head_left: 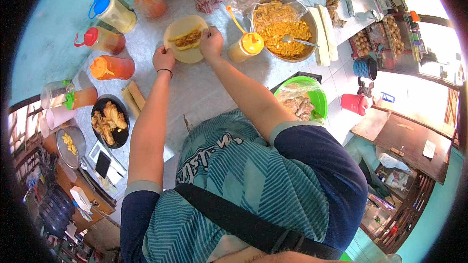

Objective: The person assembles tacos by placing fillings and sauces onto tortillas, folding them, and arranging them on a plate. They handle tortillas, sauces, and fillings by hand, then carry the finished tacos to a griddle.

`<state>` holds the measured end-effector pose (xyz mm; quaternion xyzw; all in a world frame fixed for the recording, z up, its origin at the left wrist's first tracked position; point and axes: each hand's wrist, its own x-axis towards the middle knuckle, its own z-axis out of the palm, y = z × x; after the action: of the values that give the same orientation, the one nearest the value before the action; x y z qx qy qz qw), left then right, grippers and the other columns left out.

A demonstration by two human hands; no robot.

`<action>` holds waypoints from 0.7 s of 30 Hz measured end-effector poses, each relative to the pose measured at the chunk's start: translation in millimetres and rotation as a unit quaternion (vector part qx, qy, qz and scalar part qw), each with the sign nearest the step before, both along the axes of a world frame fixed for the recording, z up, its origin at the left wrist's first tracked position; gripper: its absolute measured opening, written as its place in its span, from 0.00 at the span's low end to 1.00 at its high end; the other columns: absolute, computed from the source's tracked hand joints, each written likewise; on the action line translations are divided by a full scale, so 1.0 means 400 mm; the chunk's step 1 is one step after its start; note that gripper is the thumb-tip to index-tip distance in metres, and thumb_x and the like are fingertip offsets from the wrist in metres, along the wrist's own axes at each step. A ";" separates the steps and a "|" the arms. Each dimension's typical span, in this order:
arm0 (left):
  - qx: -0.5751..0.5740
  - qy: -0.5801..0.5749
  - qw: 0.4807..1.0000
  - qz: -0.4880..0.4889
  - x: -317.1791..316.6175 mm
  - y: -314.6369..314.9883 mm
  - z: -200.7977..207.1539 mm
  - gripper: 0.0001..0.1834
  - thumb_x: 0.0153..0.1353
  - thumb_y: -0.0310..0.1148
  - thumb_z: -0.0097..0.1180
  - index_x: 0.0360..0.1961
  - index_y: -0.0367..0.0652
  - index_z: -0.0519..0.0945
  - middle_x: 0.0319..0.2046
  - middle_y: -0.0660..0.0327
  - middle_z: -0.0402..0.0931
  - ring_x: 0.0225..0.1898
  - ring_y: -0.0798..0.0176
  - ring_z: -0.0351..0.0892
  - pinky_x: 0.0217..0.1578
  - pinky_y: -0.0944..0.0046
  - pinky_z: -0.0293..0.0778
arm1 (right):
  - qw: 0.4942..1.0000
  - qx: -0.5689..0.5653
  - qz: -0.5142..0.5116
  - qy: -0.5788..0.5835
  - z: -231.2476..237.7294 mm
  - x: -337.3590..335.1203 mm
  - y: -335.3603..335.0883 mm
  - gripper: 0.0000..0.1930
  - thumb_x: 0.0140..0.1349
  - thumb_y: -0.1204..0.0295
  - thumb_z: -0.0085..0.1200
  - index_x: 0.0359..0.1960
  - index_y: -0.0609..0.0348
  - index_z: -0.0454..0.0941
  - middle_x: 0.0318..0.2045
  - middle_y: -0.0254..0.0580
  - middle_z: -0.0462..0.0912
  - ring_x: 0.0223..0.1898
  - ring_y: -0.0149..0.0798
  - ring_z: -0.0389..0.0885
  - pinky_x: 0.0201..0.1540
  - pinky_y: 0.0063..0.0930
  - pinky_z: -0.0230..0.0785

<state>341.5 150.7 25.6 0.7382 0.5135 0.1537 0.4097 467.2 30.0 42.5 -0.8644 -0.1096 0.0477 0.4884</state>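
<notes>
A round pale yellow wrapper (184,27) lies flat on the grey table (204,87), with a strip of orange-brown filling (187,39) across its middle. My left hand (164,58) rests on the wrapper's near left edge, fingers curled onto it. My right hand (211,43) presses the wrapper's right edge, folding it toward the filling. A black band circles my left wrist.
A metal bowl of orange filling (282,27) with a spoon stands right of the wrapper, beside a yellow squeeze bottle (246,46). Several sauce bottles (112,67) line the left side. A black plate of fried pieces (109,122), rolled wraps (133,98) and a green bowl (304,98) sit nearer.
</notes>
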 end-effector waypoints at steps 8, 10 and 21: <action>-0.099 -0.079 0.992 0.014 -0.258 -0.069 0.032 0.13 0.61 0.33 0.59 0.43 0.36 0.80 0.36 0.56 0.83 0.36 0.61 0.82 0.41 0.61 0.75 | 0.979 0.000 0.139 0.149 0.078 -0.118 -0.105 0.14 0.64 0.64 0.54 0.39 0.65 0.81 0.31 0.50 0.84 0.32 0.42 0.82 0.39 0.36 0.72; -0.069 -0.057 0.996 0.017 -0.348 -0.129 0.028 0.13 0.62 0.33 0.58 0.43 0.35 0.80 0.36 0.56 0.83 0.37 0.61 0.81 0.41 0.62 0.75 | 0.963 -0.006 0.191 0.191 0.080 -0.163 -0.148 0.14 0.64 0.64 0.53 0.40 0.64 0.81 0.31 0.49 0.84 0.32 0.40 0.81 0.39 0.35 0.72; -0.015 0.041 0.999 0.033 -0.498 -0.259 0.016 0.15 0.58 0.27 0.58 0.47 0.37 0.77 0.47 0.50 0.78 0.47 0.53 0.79 0.46 0.58 0.75 | 0.935 -0.070 0.346 -0.018 -0.009 -0.222 -0.228 0.15 0.59 0.69 0.55 0.48 0.55 0.79 0.43 0.45 0.83 0.46 0.48 0.80 0.50 0.40 0.72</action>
<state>142.2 46.9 32.1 0.7203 0.5559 0.1292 0.3943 378.5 -61.3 38.9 -0.8055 -0.4074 0.2055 0.3782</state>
